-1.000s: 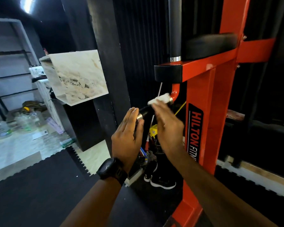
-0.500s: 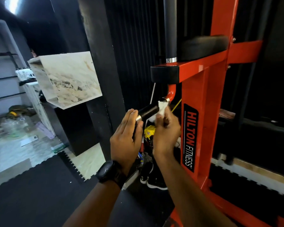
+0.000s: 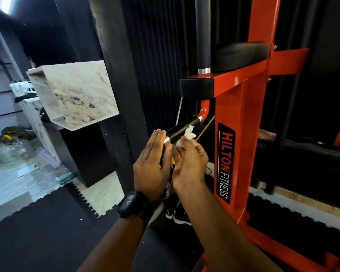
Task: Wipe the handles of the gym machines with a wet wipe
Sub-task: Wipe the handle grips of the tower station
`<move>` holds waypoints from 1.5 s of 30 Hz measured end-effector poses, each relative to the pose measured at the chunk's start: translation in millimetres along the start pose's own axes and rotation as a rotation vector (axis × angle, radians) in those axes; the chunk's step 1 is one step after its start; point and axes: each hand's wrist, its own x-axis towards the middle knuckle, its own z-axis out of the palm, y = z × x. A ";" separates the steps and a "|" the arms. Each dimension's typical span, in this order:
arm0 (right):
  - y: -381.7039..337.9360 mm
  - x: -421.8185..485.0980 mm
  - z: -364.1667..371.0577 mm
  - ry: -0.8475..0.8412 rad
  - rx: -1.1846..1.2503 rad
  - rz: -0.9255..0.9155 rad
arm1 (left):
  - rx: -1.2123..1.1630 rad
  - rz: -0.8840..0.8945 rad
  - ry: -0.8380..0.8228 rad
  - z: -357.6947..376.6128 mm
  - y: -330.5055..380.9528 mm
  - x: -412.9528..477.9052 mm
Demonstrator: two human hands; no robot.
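A short black handle (image 3: pixel 182 129) with silver end rings sticks out to the left from the orange frame (image 3: pixel 230 107) of a gym machine. My right hand (image 3: pixel 190 163) pinches a crumpled white wet wipe (image 3: pixel 186 134) against the underside of the handle, near its middle. My left hand (image 3: pixel 152 161) has straight fingers laid flat against the handle's free end and silver cap. A taller upright black handle (image 3: pixel 202 32) rises from the arm above.
A black pad (image 3: pixel 239 55) lies on the orange arm. A dark pillar (image 3: pixel 114 75) and a marble-patterned shelf box (image 3: pixel 75 95) stand to the left. Sneakers (image 3: pixel 177 214) and small items sit on the floor under the handle. Black floor mats (image 3: pixel 37 232) cover the near ground.
The wipe went from on top of the handle near the frame, round to its underside, then slid toward the free end. My left hand stayed against the end cap.
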 end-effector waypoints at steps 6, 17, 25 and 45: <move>3.4 -12.5 -2.3 -0.053 -0.103 -0.118 | -0.030 0.001 0.010 -0.3 -0.2 -1.0; -27.6 32.4 -26.0 -0.466 -1.346 -1.172 | -0.020 -0.007 0.022 -3.1 3.9 -0.2; -68.7 55.8 -11.8 -0.751 -1.688 -1.218 | -0.025 -0.013 0.045 0.0 3.4 -3.4; -94.2 61.5 53.4 -1.313 -2.136 -0.908 | -0.031 -0.016 0.046 -1.3 5.9 -3.1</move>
